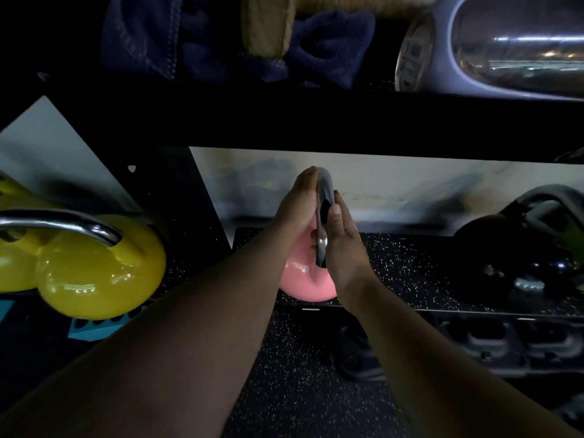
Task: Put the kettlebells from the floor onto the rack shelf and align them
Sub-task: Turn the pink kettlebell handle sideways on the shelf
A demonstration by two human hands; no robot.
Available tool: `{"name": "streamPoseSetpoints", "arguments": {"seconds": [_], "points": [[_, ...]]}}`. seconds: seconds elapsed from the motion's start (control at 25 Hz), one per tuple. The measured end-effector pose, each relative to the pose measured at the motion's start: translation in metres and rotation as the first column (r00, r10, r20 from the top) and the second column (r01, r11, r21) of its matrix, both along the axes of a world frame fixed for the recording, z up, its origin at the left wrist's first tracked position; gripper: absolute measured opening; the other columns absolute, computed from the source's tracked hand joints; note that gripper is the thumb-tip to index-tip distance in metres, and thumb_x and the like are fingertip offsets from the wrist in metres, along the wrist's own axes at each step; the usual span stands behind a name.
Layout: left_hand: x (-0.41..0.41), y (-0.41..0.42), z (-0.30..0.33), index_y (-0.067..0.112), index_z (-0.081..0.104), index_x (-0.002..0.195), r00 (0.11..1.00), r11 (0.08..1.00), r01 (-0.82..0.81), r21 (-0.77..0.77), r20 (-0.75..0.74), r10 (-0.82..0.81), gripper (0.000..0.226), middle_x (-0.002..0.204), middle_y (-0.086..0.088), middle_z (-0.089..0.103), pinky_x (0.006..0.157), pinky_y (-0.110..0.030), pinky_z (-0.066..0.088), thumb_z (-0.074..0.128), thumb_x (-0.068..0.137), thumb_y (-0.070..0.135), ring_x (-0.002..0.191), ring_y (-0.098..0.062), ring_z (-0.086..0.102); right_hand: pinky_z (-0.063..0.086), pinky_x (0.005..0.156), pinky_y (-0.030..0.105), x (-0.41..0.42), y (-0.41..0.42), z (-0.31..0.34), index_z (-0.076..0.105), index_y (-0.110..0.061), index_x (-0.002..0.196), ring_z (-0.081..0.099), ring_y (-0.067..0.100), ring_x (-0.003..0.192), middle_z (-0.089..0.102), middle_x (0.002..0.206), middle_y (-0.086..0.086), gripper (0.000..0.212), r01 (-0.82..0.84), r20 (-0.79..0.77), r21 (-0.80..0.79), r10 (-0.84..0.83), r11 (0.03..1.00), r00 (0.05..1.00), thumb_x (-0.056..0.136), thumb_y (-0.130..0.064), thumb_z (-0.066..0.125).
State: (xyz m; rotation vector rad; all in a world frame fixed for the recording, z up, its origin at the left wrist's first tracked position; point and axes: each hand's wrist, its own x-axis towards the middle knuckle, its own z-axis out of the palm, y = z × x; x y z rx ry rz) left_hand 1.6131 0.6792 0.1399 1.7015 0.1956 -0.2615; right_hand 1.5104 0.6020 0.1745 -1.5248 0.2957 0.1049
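A pink kettlebell (301, 281) with a steel handle stands on the speckled black rack shelf (410, 267), close to its front edge. My left hand (298, 205) presses flat against the left side of the handle. My right hand (343, 245) presses against the right side, thumb up along the steel. The handle is clamped between the two palms, seen edge-on. A yellow kettlebell (94, 267) with a chrome handle stands on the shelf bay to the left. A second yellow one (12, 238) sits behind it, cut off by the frame edge.
A black kettlebell (518, 257) stands at the right end of the same shelf. A dark upright post (189, 200) separates the two bays. The upper shelf beam (316, 121) hangs low overhead, with blue cloth (328, 49) and a large grey kettlebell (493, 49) on it. Speckled floor lies below.
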Motion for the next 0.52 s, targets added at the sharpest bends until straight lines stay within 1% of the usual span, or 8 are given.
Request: {"name": "streamPoseSetpoints", "arguments": {"seconds": [0.08, 0.2, 0.24, 0.32, 0.4, 0.44, 0.48, 0.52], "points": [[0.003, 0.001, 0.001, 0.01, 0.046, 0.143, 0.999, 1.0, 0.011, -0.006, -0.042, -0.011, 0.067, 0.145, -0.024, 0.049, 0.115, -0.047, 0.032, 0.023, 0.1, 0.057, 0.133, -0.033, 0.047, 0.037, 0.111, 0.05, 0.0, -0.002, -0.001, 0.028, -0.044, 0.148, 0.049, 0.03, 0.13, 0.055, 0.138, 0.007, 0.047, -0.019, 0.001, -0.047, 0.019, 0.999, 1.0, 0.102, -0.05, 0.025], [-0.004, 0.003, 0.007, 0.024, 0.041, 0.147, 0.999, 0.994, 0.036, 0.099, 0.018, -0.038, 0.064, 0.151, -0.01, 0.046, 0.117, -0.041, 0.027, 0.022, 0.098, 0.061, 0.137, -0.027, 0.043, 0.04, 0.108, 0.048, 0.0, -0.006, 0.002, 0.025, -0.041, 0.15, 0.049, 0.032, 0.13, 0.055, 0.135, 0.009, 0.048, -0.063, 0.003, -0.103, 0.063, 0.993, 0.998, 0.103, -0.048, 0.024], [-0.007, 0.005, 0.01, 0.026, 0.043, 0.146, 0.998, 0.986, 0.029, 0.162, 0.044, -0.036, 0.065, 0.15, -0.01, 0.048, 0.113, -0.036, 0.029, 0.021, 0.098, 0.063, 0.136, -0.028, 0.045, 0.041, 0.108, 0.045, -0.001, -0.007, 0.004, 0.025, -0.039, 0.151, 0.048, 0.03, 0.131, 0.053, 0.14, 0.009, 0.048, -0.088, 0.001, -0.129, 0.089, 0.988, 0.996, 0.103, -0.047, 0.025], [-0.014, 0.008, 0.021, 0.026, 0.051, 0.139, 0.996, 0.944, 0.028, 0.327, 0.068, -0.054, 0.064, 0.14, -0.012, 0.057, 0.095, -0.03, 0.033, 0.02, 0.097, 0.064, 0.128, -0.03, 0.052, 0.038, 0.109, 0.041, -0.001, -0.015, 0.009, 0.03, -0.034, 0.15, 0.045, 0.025, 0.133, 0.049, 0.145, 0.006, 0.047, -0.153, -0.004, -0.214, 0.156, 0.965, 0.988, 0.104, -0.043, 0.028], [-0.027, 0.019, 0.031, 0.023, 0.06, 0.118, 0.99, 0.858, 0.053, 0.51, 0.086, -0.112, 0.061, 0.111, -0.01, 0.068, 0.079, -0.028, 0.036, 0.019, 0.098, 0.063, 0.112, -0.032, 0.06, 0.045, 0.1, 0.04, 0.0, -0.031, 0.014, 0.045, -0.028, 0.142, 0.056, 0.028, 0.121, 0.063, 0.129, 0.007, 0.042, -0.197, -0.033, -0.335, 0.197, 0.921, 0.98, 0.103, -0.04, 0.038], [-0.038, 0.026, 0.033, 0.022, 0.06, 0.107, 0.983, 0.804, 0.068, 0.591, 0.096, -0.154, 0.059, 0.098, -0.007, 0.067, 0.075, -0.029, 0.04, 0.019, 0.098, 0.063, 0.104, -0.032, 0.063, 0.05, 0.092, 0.04, -0.003, -0.041, 0.016, 0.052, -0.026, 0.136, 0.063, 0.03, 0.11, 0.068, 0.117, 0.009, 0.039, -0.192, -0.05, -0.407, 0.188, 0.893, 0.981, 0.1, -0.039, 0.045], [-0.052, 0.036, 0.034, 0.02, 0.058, 0.101, 0.973, 0.728, 0.079, 0.681, 0.104, -0.204, 0.056, 0.094, -0.006, 0.065, 0.075, -0.033, 0.043, 0.021, 0.098, 0.062, 0.1, -0.032, 0.063, 0.052, 0.083, 0.038, -0.01, -0.052, 0.016, 0.056, -0.026, 0.132, 0.066, 0.031, 0.1, 0.071, 0.108, 0.01, 0.036, -0.176, -0.064, -0.498, 0.166, 0.849, 0.984, 0.098, -0.037, 0.051], [-0.066, 0.047, 0.033, 0.019, 0.056, 0.097, 0.958, 0.619, 0.083, 0.781, 0.109, -0.266, 0.053, 0.099, -0.007, 0.065, 0.083, -0.039, 0.045, 0.023, 0.098, 0.06, 0.1, -0.032, 0.062, 0.05, 0.078, 0.034, -0.019, -0.062, 0.016, 0.058, -0.026, 0.128, 0.066, 0.029, 0.096, 0.072, 0.105, 0.009, 0.034, -0.161, -0.071, -0.603, 0.149, 0.781, 0.986, 0.095, -0.035, 0.056]]}}
